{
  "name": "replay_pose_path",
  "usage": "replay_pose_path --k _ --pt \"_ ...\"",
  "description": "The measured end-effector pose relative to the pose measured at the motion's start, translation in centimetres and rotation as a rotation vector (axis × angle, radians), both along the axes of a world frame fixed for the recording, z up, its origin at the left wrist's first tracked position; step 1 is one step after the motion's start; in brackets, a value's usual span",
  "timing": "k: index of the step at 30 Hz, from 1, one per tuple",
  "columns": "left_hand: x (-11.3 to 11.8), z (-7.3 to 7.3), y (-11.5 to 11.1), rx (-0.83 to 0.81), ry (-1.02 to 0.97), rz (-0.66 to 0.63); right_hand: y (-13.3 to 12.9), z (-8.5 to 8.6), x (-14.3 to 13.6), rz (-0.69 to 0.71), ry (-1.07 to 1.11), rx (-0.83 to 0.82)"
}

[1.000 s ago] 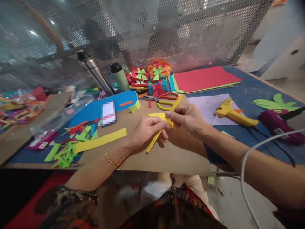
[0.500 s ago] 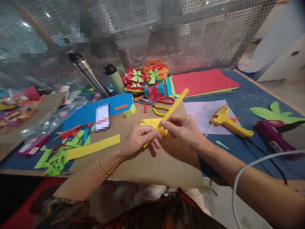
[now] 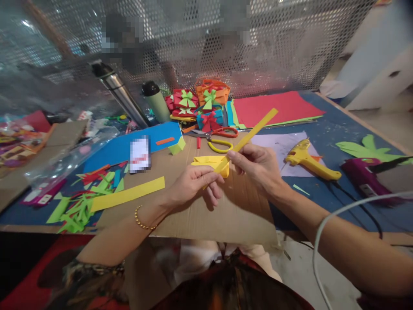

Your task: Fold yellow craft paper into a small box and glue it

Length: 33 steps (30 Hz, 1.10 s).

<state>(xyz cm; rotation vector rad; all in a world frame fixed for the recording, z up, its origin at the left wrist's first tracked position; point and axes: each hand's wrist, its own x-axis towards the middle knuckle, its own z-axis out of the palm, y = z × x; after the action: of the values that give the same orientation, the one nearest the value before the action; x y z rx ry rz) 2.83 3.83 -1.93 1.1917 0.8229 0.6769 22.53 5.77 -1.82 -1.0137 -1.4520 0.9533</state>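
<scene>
A narrow yellow paper strip (image 3: 256, 129) slants up to the right, held between both hands. My left hand (image 3: 200, 183) pinches its lower end between thumb and fingers. Farther up, my right hand (image 3: 253, 162) grips the same strip with thumb and forefinger. Just behind the hands, a folded yellow paper piece (image 3: 204, 161) sits on the cardboard sheet (image 3: 193, 219), partly covered by my fingers and the strip. Scissors with red and yellow handles (image 3: 221, 145) lie beyond it. A wider yellow strip (image 3: 129, 193) rests left of my left hand.
Small paper bags with bows (image 3: 211, 99) stand at the back beside a green bottle (image 3: 156, 101) and a steel flask (image 3: 119, 92). On the right are a yellow glue gun (image 3: 311, 161), a purple tool (image 3: 368, 178) and a grey cable (image 3: 318, 245). Green scraps (image 3: 77, 211) lie left.
My right hand has slid up and to the right along the strip, whose upper end now reaches farther right. My left hand keeps its pinch near the lower end.
</scene>
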Motion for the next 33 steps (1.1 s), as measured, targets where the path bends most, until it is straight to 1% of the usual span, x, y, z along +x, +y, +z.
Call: replay_pose_path --k 3,7,8,13,15,17,20,22,23,25,27,28,29,30,31,33 --pt "0.2 0.0 -0.1 -0.016 -0.011 0.022 0.4 -0.2 -0.1 0.003 -0.012 0.017" --pt "0.3 0.1 -0.2 -0.031 -0.012 0.016 1.0 -0.1 0.0 -0.005 -0.031 0.060" --pt "0.2 0.1 -0.2 -0.020 -0.008 0.021 1.1 0.0 0.0 0.013 -0.039 0.062" --pt "0.1 0.4 0.1 0.057 -0.022 0.076 1.4 -0.4 -0.6 0.213 -0.093 0.011" --pt "0.2 0.4 0.3 0.054 -0.006 0.089 1.3 -0.7 -1.1 0.226 -0.116 0.033" --pt "0.4 0.5 0.4 0.024 0.007 0.132 1.2 -0.8 -1.5 0.219 -0.153 0.065" --pt "0.5 0.6 0.5 -0.022 0.045 0.212 0.9 -0.4 -1.2 0.226 -0.265 0.141" --pt "0.5 0.6 0.6 -0.012 0.030 0.218 0.5 0.2 0.0 0.128 -0.383 0.211" --pt "0.5 0.5 0.6 -0.013 0.012 0.211 0.1 0.6 0.8 0.047 -0.453 0.253" --pt "0.4 0.4 0.6 -0.031 -0.010 0.181 -0.9 1.3 2.9 -0.170 -0.626 0.327" --pt "0.4 0.4 0.6 -0.039 -0.018 0.163 -2.0 1.7 5.4 -0.416 -0.881 0.325" --pt "0.4 0.3 0.6 -0.035 -0.022 0.161 -2.4 1.8 6.6 -0.531 -1.013 0.289" --pt "0.4 0.3 0.7 -0.028 -0.025 0.160 -2.7 1.9 7.8 -0.612 -1.149 0.216" --pt "0.4 0.3 0.7 -0.020 -0.030 0.159 -2.8 1.9 8.9 -0.660 -1.273 0.116" --pt "0.4 0.3 0.8 -0.013 -0.035 0.157 -2.8 1.8 9.7 -0.669 -1.380 0.010" --pt "0.3 0.3 0.8 -0.007 -0.048 0.145 -2.6 1.5 10.9 -0.607 -1.531 -0.169"
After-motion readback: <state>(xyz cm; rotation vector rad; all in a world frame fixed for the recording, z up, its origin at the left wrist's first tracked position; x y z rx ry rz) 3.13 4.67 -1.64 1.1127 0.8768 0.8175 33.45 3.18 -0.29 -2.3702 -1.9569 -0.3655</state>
